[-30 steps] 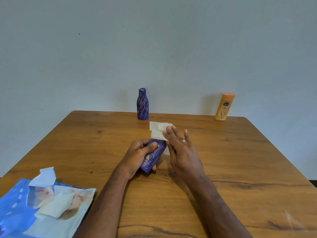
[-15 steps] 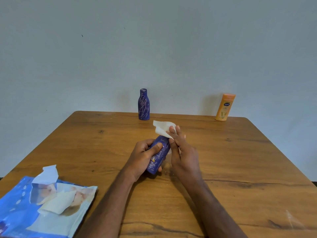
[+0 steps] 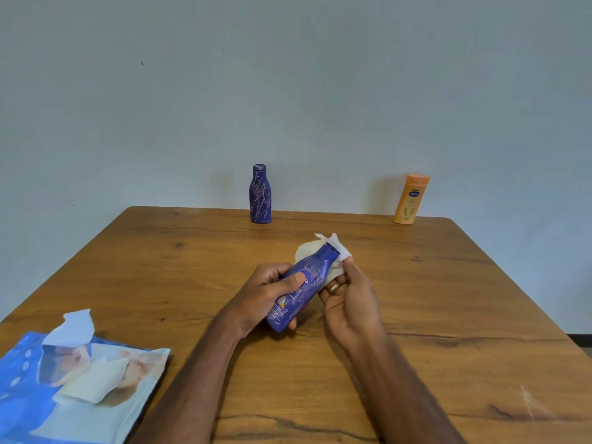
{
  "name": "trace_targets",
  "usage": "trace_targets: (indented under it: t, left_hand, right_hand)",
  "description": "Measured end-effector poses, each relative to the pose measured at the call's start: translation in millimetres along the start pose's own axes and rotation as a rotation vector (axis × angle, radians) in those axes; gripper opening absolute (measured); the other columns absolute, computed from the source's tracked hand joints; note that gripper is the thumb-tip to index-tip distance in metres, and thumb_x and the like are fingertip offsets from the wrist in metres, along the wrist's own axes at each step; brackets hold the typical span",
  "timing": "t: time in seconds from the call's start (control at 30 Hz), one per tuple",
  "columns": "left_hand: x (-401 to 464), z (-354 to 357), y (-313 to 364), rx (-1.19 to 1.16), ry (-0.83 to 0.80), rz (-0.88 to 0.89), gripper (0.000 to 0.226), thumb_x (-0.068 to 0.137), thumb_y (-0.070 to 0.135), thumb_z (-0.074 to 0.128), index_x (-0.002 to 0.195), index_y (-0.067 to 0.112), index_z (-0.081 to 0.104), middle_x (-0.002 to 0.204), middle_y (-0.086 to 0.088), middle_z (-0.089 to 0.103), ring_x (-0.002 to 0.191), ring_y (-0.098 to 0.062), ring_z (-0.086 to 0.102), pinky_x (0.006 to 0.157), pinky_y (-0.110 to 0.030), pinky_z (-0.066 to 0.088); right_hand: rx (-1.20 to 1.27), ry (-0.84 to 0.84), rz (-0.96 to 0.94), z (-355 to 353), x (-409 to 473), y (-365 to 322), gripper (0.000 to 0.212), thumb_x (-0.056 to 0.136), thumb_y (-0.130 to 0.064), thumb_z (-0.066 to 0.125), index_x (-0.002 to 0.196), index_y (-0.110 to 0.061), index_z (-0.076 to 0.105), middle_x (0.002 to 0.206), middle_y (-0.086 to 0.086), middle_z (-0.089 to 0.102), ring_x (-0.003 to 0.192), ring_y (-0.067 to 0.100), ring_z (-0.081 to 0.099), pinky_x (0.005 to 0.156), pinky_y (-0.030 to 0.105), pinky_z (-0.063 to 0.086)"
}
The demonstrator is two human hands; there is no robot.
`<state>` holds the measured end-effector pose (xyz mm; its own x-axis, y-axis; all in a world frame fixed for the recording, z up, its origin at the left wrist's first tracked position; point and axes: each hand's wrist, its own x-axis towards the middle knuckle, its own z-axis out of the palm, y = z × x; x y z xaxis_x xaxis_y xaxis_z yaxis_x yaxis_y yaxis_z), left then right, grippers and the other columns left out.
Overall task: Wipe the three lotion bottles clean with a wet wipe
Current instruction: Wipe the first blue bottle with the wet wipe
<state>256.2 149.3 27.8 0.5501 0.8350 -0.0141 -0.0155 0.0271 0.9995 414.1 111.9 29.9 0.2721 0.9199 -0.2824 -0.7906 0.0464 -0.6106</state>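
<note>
My left hand [image 3: 266, 293] grips a dark blue lotion bottle [image 3: 302, 288], tilted with its cap pointing away and to the right above the wooden table [image 3: 448, 299]. My right hand [image 3: 349, 299] holds a white wet wipe [image 3: 336, 254] wrapped round the bottle's neck and cap; the cap is hidden by it. A second blue bottle [image 3: 260, 194] with pale scribbles stands upright at the table's far edge. An orange lotion bottle [image 3: 411, 199] stands upright at the far right.
A blue wet-wipe pack [image 3: 73, 386] lies at the near left corner, its flap up and a wipe sticking out. A pale wall rises right behind the table's far edge.
The held bottle has turned so its label faces up. My right hand moved from over the bottle to its right side, and the wipe now wraps the neck.
</note>
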Motion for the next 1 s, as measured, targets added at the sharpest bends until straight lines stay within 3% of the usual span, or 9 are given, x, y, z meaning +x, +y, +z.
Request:
trace_targets:
  t: [0.13, 0.23, 0.33, 0.43, 0.53, 0.63, 0.73, 0.9, 1.0]
  left_hand:
    - [-1, -4, 0, 0.086, -0.064, 0.016, 0.04, 0.093, 0.033, 0.066, 0.113, -0.001, 0.064, 0.083, -0.024, 0.071, 0.05, -0.026, 0.065, 0.046, -0.029, 0.054]
    - [-3, -6, 2, 0.11, -0.06, 0.046, 0.033, 0.095, 0.028, 0.065, 0.113, 0.001, 0.065, 0.084, -0.024, 0.072, 0.051, -0.027, 0.065, 0.047, -0.03, 0.054]
    - [-5, -7, 4, 0.094, -0.058, 0.047, 0.04, 0.091, 0.032, 0.067, 0.112, -0.003, 0.064, 0.085, -0.026, 0.072, 0.051, -0.026, 0.066, 0.046, -0.029, 0.054]
    - [-5, -8, 3, 0.036, -0.082, -0.006, 0.05, 0.09, 0.035, 0.067, 0.113, -0.009, 0.061, 0.082, -0.027, 0.07, 0.049, -0.024, 0.064, 0.045, -0.028, 0.053]
    - [-8, -13, 6, -0.033, -0.135, -0.104, 0.041, 0.091, 0.034, 0.065, 0.105, -0.004, 0.066, 0.077, -0.026, 0.067, 0.045, -0.022, 0.062, 0.041, -0.026, 0.051]
    - [-10, -18, 10, -0.074, -0.166, -0.154, 0.031, 0.09, 0.034, 0.066, 0.093, 0.004, 0.071, 0.074, -0.026, 0.066, 0.041, -0.021, 0.061, 0.038, -0.025, 0.05]
    - [-9, -19, 11, -0.107, -0.153, -0.139, 0.029, 0.089, 0.034, 0.068, 0.091, 0.005, 0.072, 0.073, -0.026, 0.066, 0.041, -0.02, 0.061, 0.038, -0.025, 0.05]
    - [-9, -12, 10, -0.082, -0.041, -0.091, 0.032, 0.093, 0.027, 0.065, 0.1, -0.004, 0.066, 0.074, -0.025, 0.067, 0.043, -0.02, 0.062, 0.038, -0.026, 0.051]
    - [-8, -17, 10, -0.16, 0.101, -0.018, 0.033, 0.091, 0.028, 0.062, 0.099, -0.003, 0.066, 0.074, -0.027, 0.065, 0.041, -0.023, 0.059, 0.038, -0.028, 0.051]
  right_hand:
    - [0.023, 0.18, -0.073, -10, 9, -13, 0.034, 0.105, -0.023, 0.05, 0.132, -0.004, 0.057, 0.108, 0.015, 0.074, 0.087, 0.02, 0.076, 0.067, 0.034, 0.062]
    - [-0.112, 0.251, -0.194, -16, 13, -23, 0.033, 0.105, -0.03, 0.05, 0.131, -0.011, 0.059, 0.106, 0.009, 0.074, 0.09, 0.018, 0.075, 0.068, 0.034, 0.061]
    - [-0.176, 0.151, -0.107, -14, 9, -25, 0.03, 0.103, -0.033, 0.053, 0.127, -0.018, 0.06, 0.111, 0.009, 0.074, 0.098, 0.022, 0.074, 0.08, 0.042, 0.062]
    - [-0.193, -0.028, 0.048, -13, 3, -18, 0.035, 0.103, -0.031, 0.052, 0.131, -0.011, 0.057, 0.117, 0.018, 0.072, 0.103, 0.027, 0.072, 0.088, 0.047, 0.06]
    - [-0.168, -0.167, 0.158, -12, -2, -16, 0.042, 0.103, -0.032, 0.049, 0.135, -0.005, 0.056, 0.118, 0.02, 0.07, 0.098, 0.027, 0.07, 0.093, 0.047, 0.056]
    - [-0.135, -0.208, 0.175, -13, -2, -18, 0.044, 0.102, -0.031, 0.051, 0.136, -0.003, 0.054, 0.126, 0.023, 0.067, 0.11, 0.032, 0.065, 0.106, 0.052, 0.047]
    - [-0.125, -0.218, 0.124, -10, -4, -18, 0.038, 0.102, -0.028, 0.052, 0.132, -0.005, 0.055, 0.125, 0.025, 0.068, 0.113, 0.033, 0.065, 0.102, 0.052, 0.051]
    - [-0.211, -0.035, 0.021, -9, 2, -13, 0.038, 0.099, -0.035, 0.056, 0.129, -0.012, 0.056, 0.117, 0.021, 0.071, 0.108, 0.033, 0.07, 0.094, 0.058, 0.055]
    - [-0.258, 0.093, -0.015, -15, 8, -21, 0.022, 0.104, -0.037, 0.051, 0.113, -0.018, 0.059, 0.115, 0.017, 0.07, 0.102, 0.033, 0.07, 0.088, 0.061, 0.056]
